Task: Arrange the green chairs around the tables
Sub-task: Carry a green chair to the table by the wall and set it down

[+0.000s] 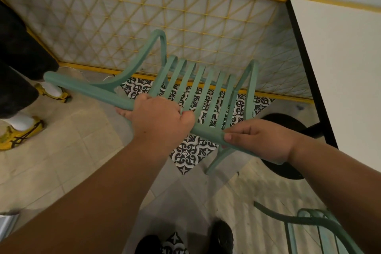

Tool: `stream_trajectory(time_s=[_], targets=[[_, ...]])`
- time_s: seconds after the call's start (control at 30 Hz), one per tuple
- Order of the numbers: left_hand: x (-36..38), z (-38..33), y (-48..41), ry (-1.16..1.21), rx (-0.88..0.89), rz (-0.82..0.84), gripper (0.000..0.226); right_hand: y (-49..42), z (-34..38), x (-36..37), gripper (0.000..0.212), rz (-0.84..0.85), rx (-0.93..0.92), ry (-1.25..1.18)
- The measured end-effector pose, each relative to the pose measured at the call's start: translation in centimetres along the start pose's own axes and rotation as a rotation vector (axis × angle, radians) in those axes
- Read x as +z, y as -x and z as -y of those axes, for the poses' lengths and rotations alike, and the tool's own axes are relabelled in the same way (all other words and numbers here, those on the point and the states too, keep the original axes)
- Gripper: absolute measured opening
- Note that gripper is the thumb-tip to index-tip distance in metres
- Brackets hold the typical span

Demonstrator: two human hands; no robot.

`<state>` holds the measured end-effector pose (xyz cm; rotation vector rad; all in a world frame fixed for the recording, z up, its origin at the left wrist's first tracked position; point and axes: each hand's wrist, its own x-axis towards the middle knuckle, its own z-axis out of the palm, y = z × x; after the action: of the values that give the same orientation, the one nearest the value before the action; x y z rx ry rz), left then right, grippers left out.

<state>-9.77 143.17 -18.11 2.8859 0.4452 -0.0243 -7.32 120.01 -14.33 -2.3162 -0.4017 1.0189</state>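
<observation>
Fingers of left hand [158, 117] and right hand [261, 140] curl round rounded rail of slatted green chair [206, 130].

A café or restaurant seating area: a white pedestal table [340, 64] on the right, slatted green chairs [198, 88], patterned floor tiles [189, 152], yellow lattice railing [144, 27] beyond.

No legible text, labels, brand marks, numbers or signs found on any surface in the head view.
</observation>
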Motion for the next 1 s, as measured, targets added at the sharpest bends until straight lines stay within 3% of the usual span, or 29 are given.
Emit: stream_trajectory(time_s=[0.23, 0.4, 0.53, 1.0], targets=[[-0.5, 2.9, -0.1, 0.049, 0.058, -0.062, 0.046, -0.4, 1.5, 2.5, 0.021, -0.006, -0.055, -0.008], [-0.6, 6.3, -1.1, 0.054, 0.231, -0.04, 0.044, -0.2, 3.5, 5.0, 0.034, -0.015, -0.131, -0.036], [-0.9, 8.0, -2.2, 0.036, 0.353, -0.025, 0.044, -0.4, 4.4, 7.6, 0.02, -0.049, -0.162, -0.171], [-1.9, 10.5, -4.9, -0.012, 0.476, 0.002, 0.043, -1.8, 6.3, 11.4, 0.022, -0.155, -0.156, -0.262]])
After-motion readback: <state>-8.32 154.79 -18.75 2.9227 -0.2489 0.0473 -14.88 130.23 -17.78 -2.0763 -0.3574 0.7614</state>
